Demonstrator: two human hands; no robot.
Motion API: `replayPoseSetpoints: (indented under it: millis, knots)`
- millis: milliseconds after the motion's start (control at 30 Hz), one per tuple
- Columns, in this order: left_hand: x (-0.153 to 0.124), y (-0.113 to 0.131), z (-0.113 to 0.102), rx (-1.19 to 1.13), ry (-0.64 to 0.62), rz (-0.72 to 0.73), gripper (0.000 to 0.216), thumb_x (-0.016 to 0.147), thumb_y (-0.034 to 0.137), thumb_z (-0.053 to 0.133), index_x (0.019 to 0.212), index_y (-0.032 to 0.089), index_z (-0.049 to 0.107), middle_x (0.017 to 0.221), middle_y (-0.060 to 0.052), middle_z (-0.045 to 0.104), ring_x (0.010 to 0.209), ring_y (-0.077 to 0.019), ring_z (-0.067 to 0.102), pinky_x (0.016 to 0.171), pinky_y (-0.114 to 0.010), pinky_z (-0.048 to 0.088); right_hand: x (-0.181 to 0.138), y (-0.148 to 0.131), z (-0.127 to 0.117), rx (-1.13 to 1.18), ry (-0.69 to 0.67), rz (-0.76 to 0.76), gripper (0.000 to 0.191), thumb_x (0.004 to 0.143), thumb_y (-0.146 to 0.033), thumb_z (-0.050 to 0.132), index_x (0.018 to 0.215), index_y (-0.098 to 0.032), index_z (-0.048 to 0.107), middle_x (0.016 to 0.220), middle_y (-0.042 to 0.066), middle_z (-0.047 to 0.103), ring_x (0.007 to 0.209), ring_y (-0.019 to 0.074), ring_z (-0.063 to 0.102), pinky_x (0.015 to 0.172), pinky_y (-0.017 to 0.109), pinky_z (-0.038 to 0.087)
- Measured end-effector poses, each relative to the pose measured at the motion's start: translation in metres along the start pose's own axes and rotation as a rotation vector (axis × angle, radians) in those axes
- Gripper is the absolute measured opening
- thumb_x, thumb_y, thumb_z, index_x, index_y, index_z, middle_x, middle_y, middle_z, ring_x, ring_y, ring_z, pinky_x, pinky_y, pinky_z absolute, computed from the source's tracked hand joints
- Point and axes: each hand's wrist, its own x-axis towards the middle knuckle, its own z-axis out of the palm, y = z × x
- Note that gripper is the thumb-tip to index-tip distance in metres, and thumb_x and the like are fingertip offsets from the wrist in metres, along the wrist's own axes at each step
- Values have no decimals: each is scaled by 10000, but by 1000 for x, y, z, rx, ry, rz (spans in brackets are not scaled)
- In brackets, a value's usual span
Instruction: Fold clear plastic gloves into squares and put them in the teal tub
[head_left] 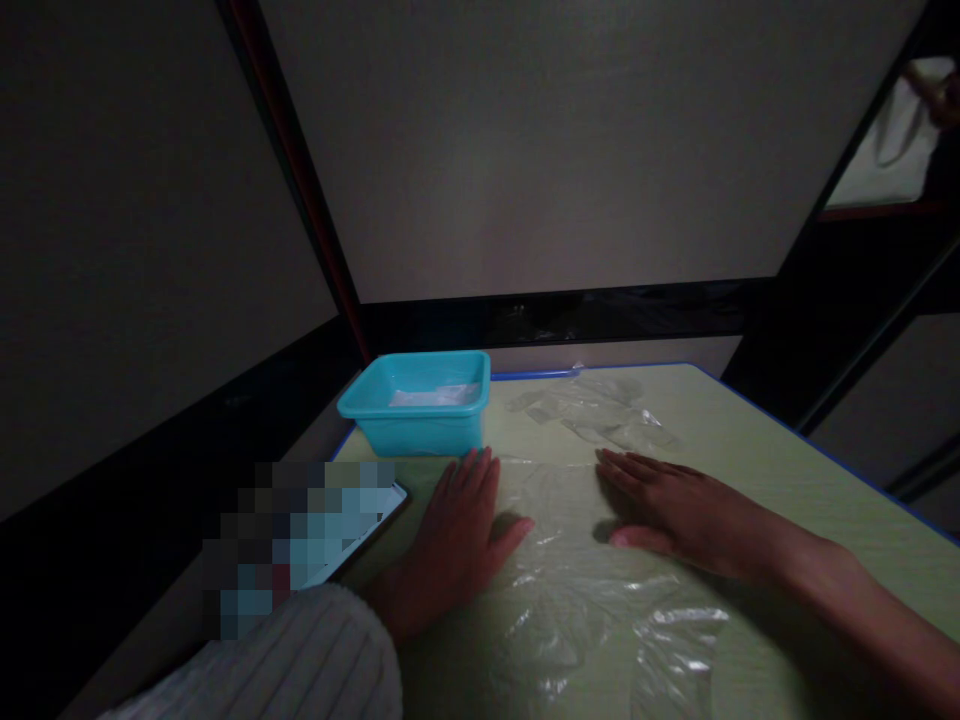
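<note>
A clear plastic bag point(559, 575) lies spread on the pale table, its surface wrinkled and shiny toward the near edge. My left hand point(465, 530) rests flat at the bag's left side, fingers stretched forward and thumb out to the right. Over the bag's right side is my right hand point(664, 505), palm down, its fingers extended to the left and holding nothing. A second crumpled piece of clear plastic point(607, 410) lies beyond both hands. Just past my left fingertips stands a turquoise plastic basin point(420, 430) with white, paper-like material inside.
The table point(795, 510) has a blue edge and stands against a panelled wall point(570, 150). A screen-like device point(352, 530), largely pixelated, lies left of my left hand. At the upper right, a white bag point(892, 150) sits on a dark ledge.
</note>
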Motion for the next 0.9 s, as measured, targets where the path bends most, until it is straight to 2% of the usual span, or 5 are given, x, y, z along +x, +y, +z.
replayPoseSetpoints:
  millis: [100,167,467,633,900]
  knots:
    - [1,-2,5,-54,66,98,532,876,354,435,1319,73,344,1418,-212,328,1331,-290,276,1074,-480,270,10,-17,7,-9,210,-93,694,852,-587,383,1335,-89,416,1376,204,400,1246,335,400,1016,513,345]
    - [2,0,7,-89,54,158,539,880,344,432,1339,87,319,1432,-196,311,1340,-265,260,1082,-452,272,18,-28,16,7,245,-169,626,890,-522,363,1358,-106,382,1396,180,377,1275,302,366,1039,493,323]
    - [9,6,0,-21,-157,140,667,880,468,408,1350,5,307,1446,-237,229,1354,-315,175,1088,-479,216,27,-33,33,53,27,-155,757,883,-596,264,1408,-50,253,1455,192,194,1344,293,169,1091,488,200]
    - [9,4,3,23,-169,135,687,878,466,420,1366,3,283,1459,-217,212,1358,-314,164,1096,-460,201,23,-16,30,70,29,-144,758,867,-623,268,1431,-121,209,1472,157,176,1348,280,145,1093,484,192]
    - [9,4,0,-4,-181,106,673,861,432,466,1360,14,296,1457,-214,221,1359,-331,141,1094,-486,190,19,41,23,143,8,-32,776,860,-615,290,1422,-83,221,1478,183,183,1352,304,140,1090,508,169]
